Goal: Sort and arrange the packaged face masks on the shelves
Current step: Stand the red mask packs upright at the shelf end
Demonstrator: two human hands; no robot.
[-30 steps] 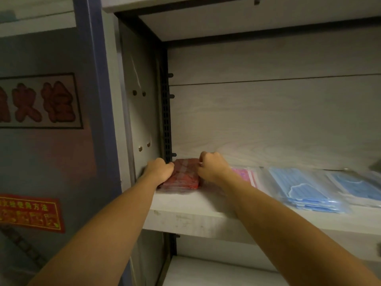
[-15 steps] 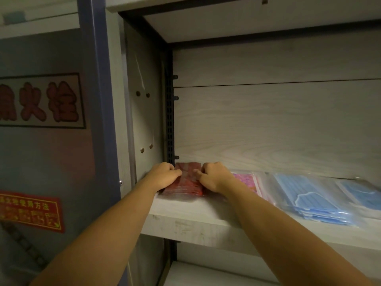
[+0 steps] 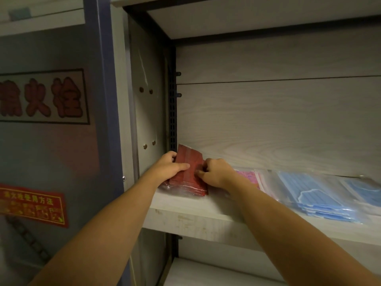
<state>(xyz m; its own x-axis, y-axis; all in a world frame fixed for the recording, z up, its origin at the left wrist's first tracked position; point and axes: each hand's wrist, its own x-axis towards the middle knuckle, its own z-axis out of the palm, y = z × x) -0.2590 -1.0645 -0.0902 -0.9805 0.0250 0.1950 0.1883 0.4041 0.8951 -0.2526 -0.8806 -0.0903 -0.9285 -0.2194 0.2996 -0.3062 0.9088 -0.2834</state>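
Here both hands are closing on the same red mask pack (image 3: 188, 162), the left hand (image 3: 169, 168) clamped along its left edge with the thumb laid over the front face, the right hand (image 3: 215, 172) pinching its lower right edge between thumb and curled fingers. The pack is tipping up between them, its far end raised toward the back panel (image 3: 278, 124) and its near end resting on a flat stack of red packs (image 3: 185, 188) lying directly beneath the grip. Its long axis is running from the near shelf edge away toward the back corner, leaning slightly left, so that setting it down looks like a matter of lowering the far end rather than turning it. Just left of the grip the side wall (image 3: 146, 112) of the unit is standing close, leaving little room that way. Just right of the right hand a pink pack (image 3: 247, 176) is lying flat, and farther right the blue mask packs (image 3: 313, 193) are stacked on the same shelf (image 3: 195, 215). Neither hand is nearer than the other; both are meeting at the pack, so squaring it on the red stack would probably need both.
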